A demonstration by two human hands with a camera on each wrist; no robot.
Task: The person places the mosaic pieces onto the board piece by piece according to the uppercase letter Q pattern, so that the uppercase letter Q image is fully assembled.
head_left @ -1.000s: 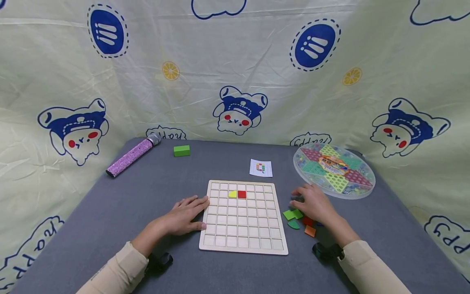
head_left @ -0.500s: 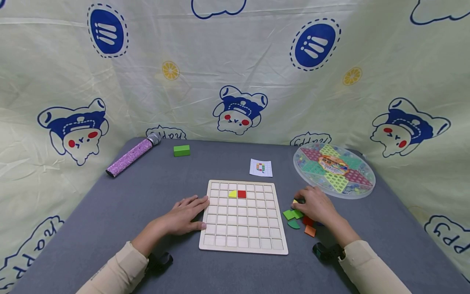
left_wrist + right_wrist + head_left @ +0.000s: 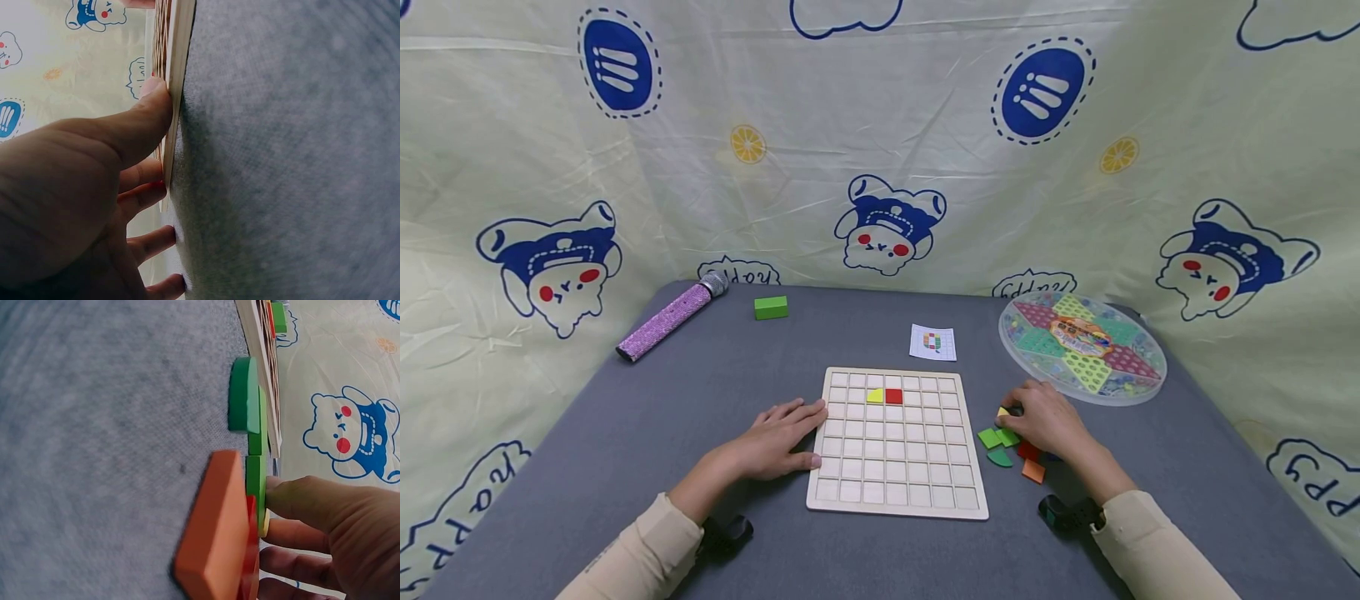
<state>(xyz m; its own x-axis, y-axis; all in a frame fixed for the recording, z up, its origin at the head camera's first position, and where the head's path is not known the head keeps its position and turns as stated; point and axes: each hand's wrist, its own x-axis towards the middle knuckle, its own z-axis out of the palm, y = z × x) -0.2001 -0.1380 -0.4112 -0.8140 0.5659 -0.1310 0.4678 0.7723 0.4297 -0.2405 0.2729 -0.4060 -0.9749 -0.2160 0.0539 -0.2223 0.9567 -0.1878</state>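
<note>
Right now, the left hand lies spread and relaxed against the grid board, gripping nothing, and only its wrist view shows two fingertips on the grey cloth while the thumb meets the board's edge. Just past the board's right side, the right hand curls thumb and fingers about a small yellow piece, mostly hidden from above, and the right wrist view gives the green tiles and orange tile thick sides that look flat from the head. A narrow strip of cloth separates tiles from board, a round case sits close beyond that hand, and wider room spreads on the board's near side.
</note>
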